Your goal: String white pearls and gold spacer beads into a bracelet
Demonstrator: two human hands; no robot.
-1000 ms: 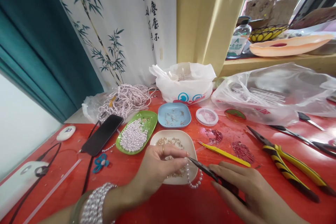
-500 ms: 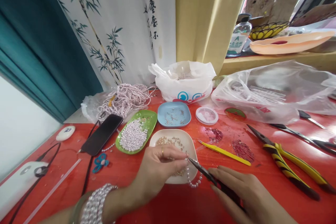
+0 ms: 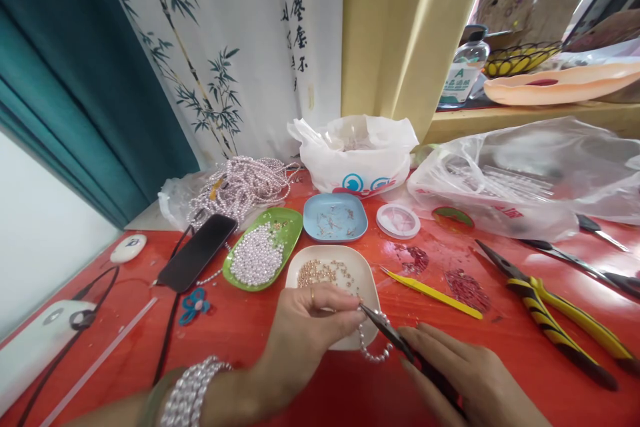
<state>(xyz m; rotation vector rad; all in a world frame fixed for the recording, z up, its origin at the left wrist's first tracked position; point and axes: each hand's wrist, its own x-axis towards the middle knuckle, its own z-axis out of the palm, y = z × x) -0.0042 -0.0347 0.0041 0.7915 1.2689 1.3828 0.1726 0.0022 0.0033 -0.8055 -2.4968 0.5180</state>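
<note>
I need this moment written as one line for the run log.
left hand: pinches pearl strand | right hand: holds black pliers, tips at strand | below: cream dish with gold beads

Your right hand (image 3: 475, 380) runs off the bottom edge and covers the handles of the black pliers (image 3: 387, 332). Your left hand (image 3: 305, 333) hides the cream dish (image 3: 373, 283) near rim and the top end of the pearl strand (image 3: 373, 357). Bits in the blue dish (image 3: 307, 210): too small to tell.

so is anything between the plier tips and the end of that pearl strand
Nothing visible. The tip of the pliers in the right hand meets the end of the pearl strand, which the left hand pinches above the cream dish of gold beads.
</note>
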